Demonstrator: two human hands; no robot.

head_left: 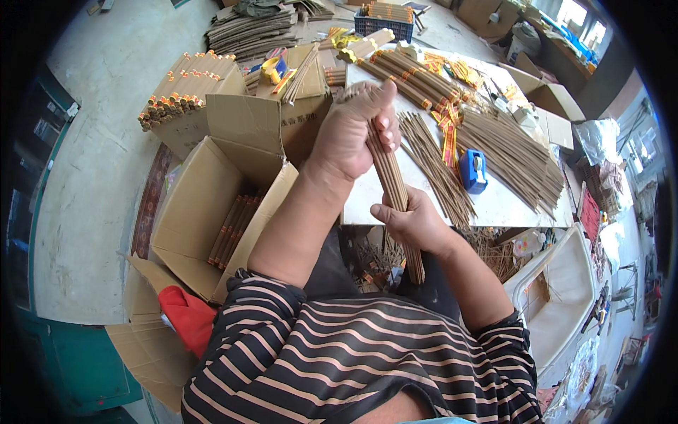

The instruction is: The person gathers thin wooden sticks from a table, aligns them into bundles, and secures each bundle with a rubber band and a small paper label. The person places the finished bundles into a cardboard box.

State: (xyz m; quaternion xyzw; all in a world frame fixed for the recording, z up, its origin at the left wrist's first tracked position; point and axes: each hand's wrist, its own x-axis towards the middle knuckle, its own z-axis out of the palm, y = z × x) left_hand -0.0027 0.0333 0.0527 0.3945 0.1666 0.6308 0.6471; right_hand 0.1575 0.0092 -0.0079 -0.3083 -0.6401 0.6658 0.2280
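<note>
White tabletop at 2 o'clock, partly hidden beneath loose sticks. Near centre, a bundle of slender brown sticks, its upper end concealed in the curled fingers of the left hand; fingers of the right hand encircle it lower. Cardboard carton, 9 o'clock.

Pale peach stripes band a person's black shirt, worn with black trousers, while the bundle of sticks is a plain medium brown. The loose sticks share that brown; the tabletop is white, the tape dispenser bright blue, the labels red and yellow. The carton is tan, the cloth vivid red, the crate dark blue, the cabinet deep green, the basin off-white.
</note>
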